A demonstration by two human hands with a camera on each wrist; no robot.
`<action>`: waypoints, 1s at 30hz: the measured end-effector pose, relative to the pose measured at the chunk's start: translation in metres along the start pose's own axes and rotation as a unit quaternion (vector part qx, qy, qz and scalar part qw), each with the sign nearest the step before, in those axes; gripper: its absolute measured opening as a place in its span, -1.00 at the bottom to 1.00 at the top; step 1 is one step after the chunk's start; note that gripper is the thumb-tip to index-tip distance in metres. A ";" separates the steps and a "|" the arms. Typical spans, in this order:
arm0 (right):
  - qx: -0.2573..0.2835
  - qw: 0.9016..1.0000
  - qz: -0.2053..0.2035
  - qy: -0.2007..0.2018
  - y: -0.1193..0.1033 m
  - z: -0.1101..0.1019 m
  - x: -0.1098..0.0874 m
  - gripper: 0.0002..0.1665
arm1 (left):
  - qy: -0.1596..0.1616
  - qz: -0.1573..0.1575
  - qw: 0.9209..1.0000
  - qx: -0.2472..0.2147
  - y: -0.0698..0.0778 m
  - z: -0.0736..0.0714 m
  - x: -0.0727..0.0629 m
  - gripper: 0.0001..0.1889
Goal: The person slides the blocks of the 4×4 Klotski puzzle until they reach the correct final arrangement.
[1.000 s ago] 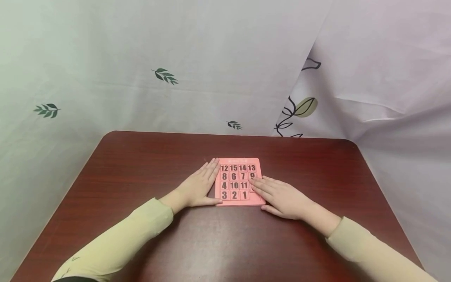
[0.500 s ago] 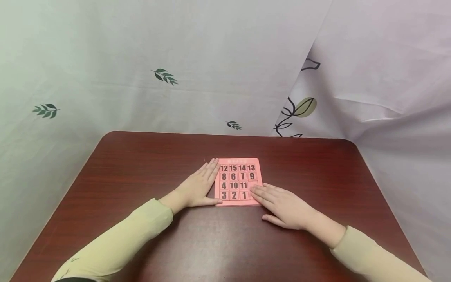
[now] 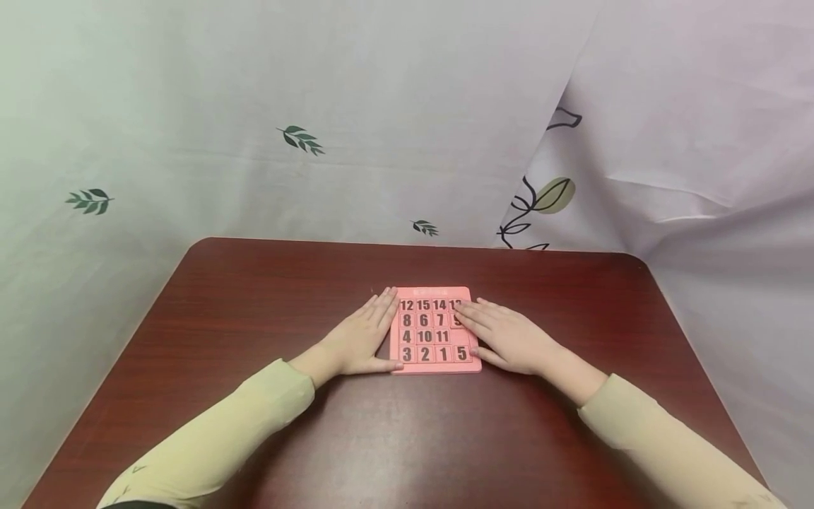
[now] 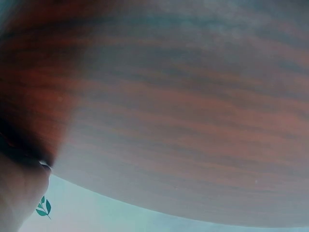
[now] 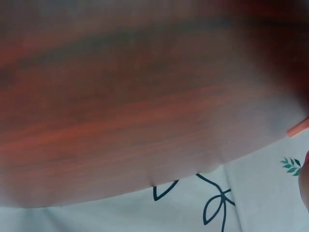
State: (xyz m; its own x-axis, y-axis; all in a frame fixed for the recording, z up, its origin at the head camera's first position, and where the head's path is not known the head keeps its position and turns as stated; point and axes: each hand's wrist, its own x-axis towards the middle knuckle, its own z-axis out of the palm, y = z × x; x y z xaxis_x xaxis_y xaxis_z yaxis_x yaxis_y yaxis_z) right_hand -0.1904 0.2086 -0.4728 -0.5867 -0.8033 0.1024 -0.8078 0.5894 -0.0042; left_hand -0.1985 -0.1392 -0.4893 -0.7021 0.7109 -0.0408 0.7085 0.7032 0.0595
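A pink sliding number puzzle [image 3: 435,367] lies flat near the middle of the table in the head view. My left hand [image 3: 359,343] rests along its left edge, fingers straight, thumb at the near left corner. From the right, my right hand [image 3: 509,338] reaches over the board with extended fingers. Its fingertips partly cover the 13 tile [image 3: 453,305] and the 9 tile [image 3: 456,322], and its thumb lies at the right edge. Below the 9 is a vacant slot, with the 5 tile [image 3: 461,353] in the near right corner.
The dark red wooden table [image 3: 407,438] has rounded far corners. Behind it hangs a pale curtain [image 3: 381,106] with leaf prints. In the right wrist view, a strip of the puzzle [image 5: 299,127] shows at the right border.
My right hand has gone from the 9 tile down to the near right corner, then back up to the far right tiles. The 5 tile now shows in the bottom row. My left hand stays put.
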 end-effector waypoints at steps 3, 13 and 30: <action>-0.001 1.000 0.002 -0.002 0.000 0.000 0.000 -0.16 | -0.006 0.000 1.000 0.002 0.001 0.000 0.000 0.28; -0.002 0.999 -0.028 0.021 -0.013 0.003 -0.012 -0.15 | -0.005 0.000 1.000 0.006 0.000 0.000 0.000 0.28; 0.020 1.000 -0.001 0.008 -0.017 0.002 -0.015 -0.10 | -0.002 -0.005 1.000 0.006 0.000 0.002 0.000 0.28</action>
State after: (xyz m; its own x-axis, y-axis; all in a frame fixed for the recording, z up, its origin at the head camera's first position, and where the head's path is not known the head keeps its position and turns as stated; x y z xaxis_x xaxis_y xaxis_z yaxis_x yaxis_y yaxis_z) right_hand -0.1676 0.2103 -0.4766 -0.5842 -0.8030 0.1180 -0.8109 0.5835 -0.0440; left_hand -0.1986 -0.1388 -0.4910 -0.7094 0.7033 -0.0450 0.7018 0.7109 0.0463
